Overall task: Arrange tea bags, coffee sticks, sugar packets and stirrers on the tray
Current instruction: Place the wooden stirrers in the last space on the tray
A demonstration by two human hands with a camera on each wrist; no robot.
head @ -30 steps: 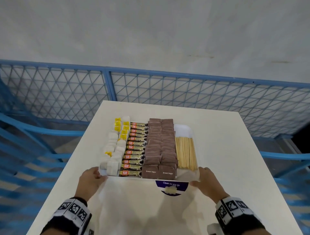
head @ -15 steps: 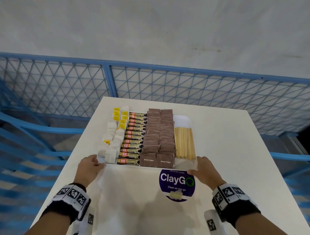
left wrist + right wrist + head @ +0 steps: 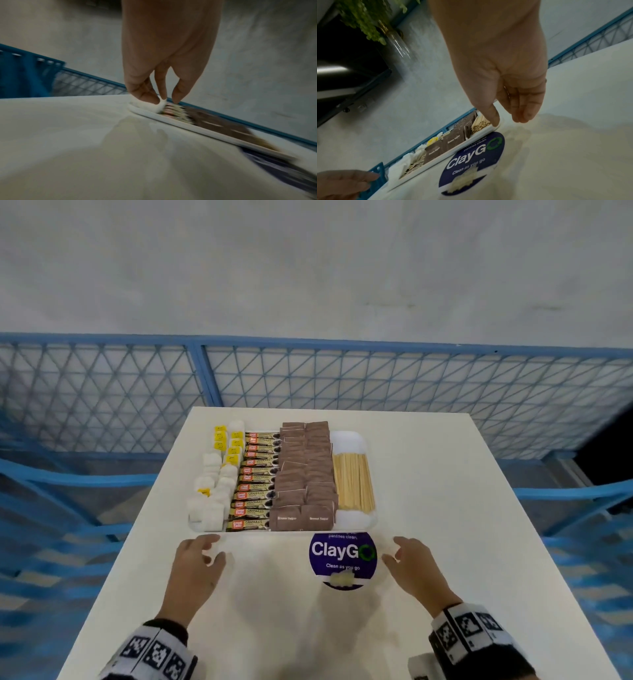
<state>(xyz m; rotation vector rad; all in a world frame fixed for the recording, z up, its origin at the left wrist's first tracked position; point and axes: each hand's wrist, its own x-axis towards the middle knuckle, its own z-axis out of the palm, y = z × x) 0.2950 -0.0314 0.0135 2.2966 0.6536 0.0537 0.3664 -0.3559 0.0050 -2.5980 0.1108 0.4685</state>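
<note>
A white tray (image 3: 347,441) lies on the white table (image 3: 445,508). From left to right it holds rows of white tea bags (image 3: 212,494) with yellow tags, coffee sticks (image 3: 255,484), brown sugar packets (image 3: 305,474) and wooden stirrers (image 3: 352,481). My left hand (image 3: 210,547) hovers just short of the tray's near left corner, fingers relaxed, holding nothing. My right hand (image 3: 394,549) is just short of the near right corner, also empty. The left wrist view is blurred; there the left hand (image 3: 163,94) hangs over the tray (image 3: 171,120). In the right wrist view the right hand (image 3: 508,119) has straight fingers by the tray (image 3: 471,136).
A round purple "ClayGo" sticker (image 3: 342,556) is stuck to the table between my hands, with a torn white patch (image 3: 340,580) on it. A blue mesh fence (image 3: 308,378) runs behind the table's far edge. A plant in a glass vase (image 3: 368,20) shows in the right wrist view.
The tray has slid away from me, uncovering the purple sticker. Both hands have let go of its near corners and now sit a little back from it.
</note>
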